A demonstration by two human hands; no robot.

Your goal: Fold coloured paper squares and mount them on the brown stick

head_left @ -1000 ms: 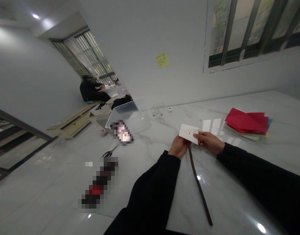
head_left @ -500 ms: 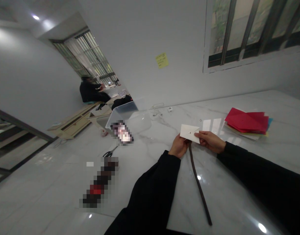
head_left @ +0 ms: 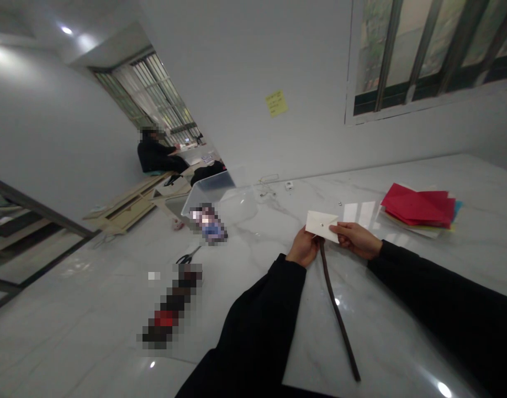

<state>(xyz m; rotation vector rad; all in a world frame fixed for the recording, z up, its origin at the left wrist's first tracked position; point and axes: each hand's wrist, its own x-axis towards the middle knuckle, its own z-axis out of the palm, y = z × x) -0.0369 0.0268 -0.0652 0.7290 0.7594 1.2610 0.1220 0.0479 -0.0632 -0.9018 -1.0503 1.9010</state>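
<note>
A small white envelope (head_left: 317, 221) with a pointed flap and a tiny shiny piece at its middle is held above the marble-patterned table. My left hand (head_left: 303, 247) grips it from the left and below, fingers partly hidden behind it. At its right corner, my right hand (head_left: 353, 239) pinches the paper between thumb and fingers. A long, thin, dark brown strip (head_left: 337, 307) comes out from under the envelope beside my left hand and runs down toward me; its upper end is hidden, so I cannot tell whether the left hand holds it.
To the right lies a pile of red envelopes (head_left: 421, 207) over other colours. A tiny shiny piece (head_left: 340, 204) sits beyond my hands. Leftward are scissors (head_left: 186, 257), a blurred-out phone-like object (head_left: 212, 225), a blurred dark item (head_left: 170, 307) and a clear plastic bin (head_left: 207, 188). A person (head_left: 156, 155) sits far off.
The view has shifted very slightly, so everything appears a little further right. Both hands keep the same hold on the envelope, and the brown strip hangs as before.
</note>
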